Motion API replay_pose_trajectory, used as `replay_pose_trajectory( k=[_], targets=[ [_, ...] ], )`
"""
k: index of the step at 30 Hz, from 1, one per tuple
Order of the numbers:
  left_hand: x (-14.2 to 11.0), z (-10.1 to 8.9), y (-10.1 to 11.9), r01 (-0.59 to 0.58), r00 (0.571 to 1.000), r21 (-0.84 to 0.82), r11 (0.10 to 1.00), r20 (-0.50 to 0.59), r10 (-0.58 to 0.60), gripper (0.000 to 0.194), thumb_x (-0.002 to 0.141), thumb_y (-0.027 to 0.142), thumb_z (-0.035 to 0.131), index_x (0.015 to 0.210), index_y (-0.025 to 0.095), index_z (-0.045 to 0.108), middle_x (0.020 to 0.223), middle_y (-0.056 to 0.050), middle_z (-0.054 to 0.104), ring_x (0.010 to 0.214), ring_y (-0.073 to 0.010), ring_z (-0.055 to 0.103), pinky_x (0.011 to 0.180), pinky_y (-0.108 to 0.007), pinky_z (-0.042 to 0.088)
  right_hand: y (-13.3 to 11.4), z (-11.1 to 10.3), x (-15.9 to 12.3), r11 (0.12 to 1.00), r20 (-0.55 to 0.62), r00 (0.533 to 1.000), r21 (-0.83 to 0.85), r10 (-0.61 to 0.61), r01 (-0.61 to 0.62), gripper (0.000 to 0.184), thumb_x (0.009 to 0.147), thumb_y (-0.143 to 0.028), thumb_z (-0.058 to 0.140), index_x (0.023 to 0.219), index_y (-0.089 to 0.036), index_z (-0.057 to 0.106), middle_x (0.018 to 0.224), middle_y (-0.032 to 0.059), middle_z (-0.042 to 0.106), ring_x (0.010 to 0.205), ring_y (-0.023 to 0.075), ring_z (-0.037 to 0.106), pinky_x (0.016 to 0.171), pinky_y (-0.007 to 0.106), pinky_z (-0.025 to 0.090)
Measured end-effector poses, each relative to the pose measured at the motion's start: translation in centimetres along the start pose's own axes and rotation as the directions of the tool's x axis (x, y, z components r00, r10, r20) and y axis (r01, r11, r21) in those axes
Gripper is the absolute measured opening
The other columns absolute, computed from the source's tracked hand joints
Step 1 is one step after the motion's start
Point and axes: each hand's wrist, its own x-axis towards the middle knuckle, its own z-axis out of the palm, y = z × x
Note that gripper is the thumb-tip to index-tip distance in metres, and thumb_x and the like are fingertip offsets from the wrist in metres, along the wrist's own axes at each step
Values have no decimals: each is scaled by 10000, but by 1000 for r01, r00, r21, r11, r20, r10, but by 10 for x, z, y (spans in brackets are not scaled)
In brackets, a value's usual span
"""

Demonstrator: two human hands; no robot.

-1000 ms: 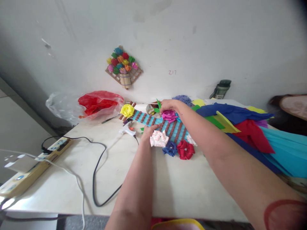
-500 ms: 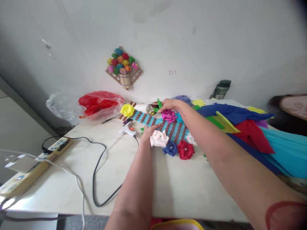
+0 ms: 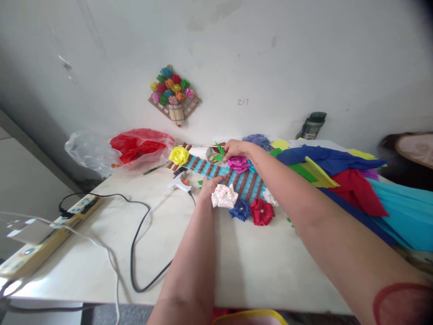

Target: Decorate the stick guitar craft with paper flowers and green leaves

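A wall hanging (image 3: 207,169) of blue paper and brown strips lies at the back of the table, set with crepe paper flowers. At its near edge my left hand (image 3: 210,184) grips it, a finger laid over the strips and the other fingers mostly hidden. My right hand (image 3: 236,148) pinches a green paper leaf (image 3: 219,150) just behind the magenta flower (image 3: 238,164). A yellow flower (image 3: 179,155) sits at the left end. White (image 3: 224,196), blue (image 3: 240,210) and red flowers (image 3: 262,211) line the near side.
A white glue gun (image 3: 179,183) with a black cord lies left of my left hand. Farther left are a power strip (image 3: 81,211) and a plastic bag (image 3: 142,144). Coloured crepe paper (image 3: 358,189) is heaped at right; a green bottle (image 3: 313,125) stands by the wall.
The green leaf in my right hand has tilted and shifted slightly left. My left hand and the wall hanging look nearly unmoved.
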Motion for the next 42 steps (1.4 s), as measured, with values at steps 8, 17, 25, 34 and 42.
replay_pose_trajectory(
  k=[8, 17, 25, 34, 42],
  targets=[
    [3, -4, -4, -58, 995, 12, 998, 86, 57, 536, 444, 223, 827, 947, 134, 665, 839, -79, 708, 868, -272, 655, 818, -399, 490, -5, -4, -1, 995, 23, 999, -86, 45, -43, 80, 617, -86, 710, 685, -122, 687, 475, -72, 473, 478, 56, 398, 531, 188, 367],
    [-1, 0, -1, -37, 997, -5, 999, 73, 37, 490, 453, 200, 812, 919, 156, 667, 821, -59, 707, 823, -262, 661, 788, -385, 502, 0, -10, 3, 990, 75, 997, -143, 13, -3, 209, 552, -267, 795, 662, -132, 681, 512, -45, 513, 501, 72, 430, 517, 203, 365],
    [1, 0, -5, -90, 995, 54, 994, 53, 88, 479, 490, 176, 782, 957, 192, 676, 835, -33, 713, 796, -233, 657, 789, -363, 487, 8, -16, 5, 993, 123, 992, -112, -8, 22, 285, 509, -312, 821, 670, -127, 674, 572, -28, 568, 554, 93, 492, 561, 209, 399],
    [4, -2, -3, -143, 986, 95, 985, 105, 133, 467, 494, 203, 788, 948, 186, 678, 835, -34, 706, 814, -227, 650, 804, -360, 483, 9, -15, -1, 1000, 170, 985, 24, -2, -2, 230, 529, -266, 809, 627, -137, 646, 575, -24, 595, 560, 97, 514, 581, 208, 422],
    [5, -3, -5, -98, 995, 104, 990, -19, 100, 508, 434, 184, 816, 924, 166, 682, 792, -52, 705, 851, -277, 655, 854, -396, 472, 14, -13, -17, 938, 140, 989, 346, -54, 2, 48, 624, -114, 663, 653, -151, 654, 655, -8, 647, 628, 107, 563, 653, 196, 453]
  ],
)
